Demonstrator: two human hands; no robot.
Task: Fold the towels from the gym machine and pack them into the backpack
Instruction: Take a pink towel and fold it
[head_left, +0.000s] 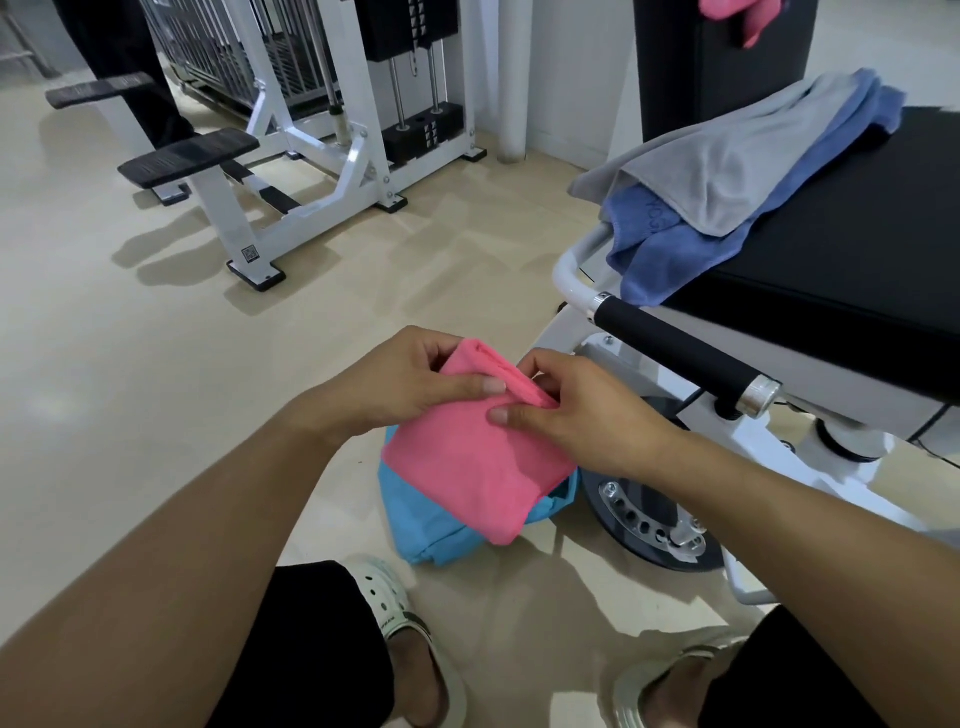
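Head view shows both hands meeting over a pink towel (470, 457), which is already folded to a compact packet. The left hand (400, 382) grips the upper left part, thumb flat on the top face and the other fingers curled behind, so that the layers do not slide open. The right hand (576, 410) pinches the folded edge at the top right, thumb pressing on the front; I judge this hand is squaring the edge, so the packet stays tidy before it goes down. The towel hangs in the air below the two hands, and directly under it, on the floor, lies a light blue backpack (431, 525). It looks soft and half collapsed, and I cannot tell if its mouth is open, because the towel covers it. It seems placed there so that the packing needs only a short drop. Beyond the right hand, on the black seat (841, 249) of the gym machine, a grey towel (727, 156) lies over a blue towel (675, 249), both unfolded and partly hanging over the seat edge, waiting for their turn. One more pink cloth (737, 21) hangs at the top of the seat back, far above the right hand. Far beyond the left hand stands a white weight machine (311, 156).
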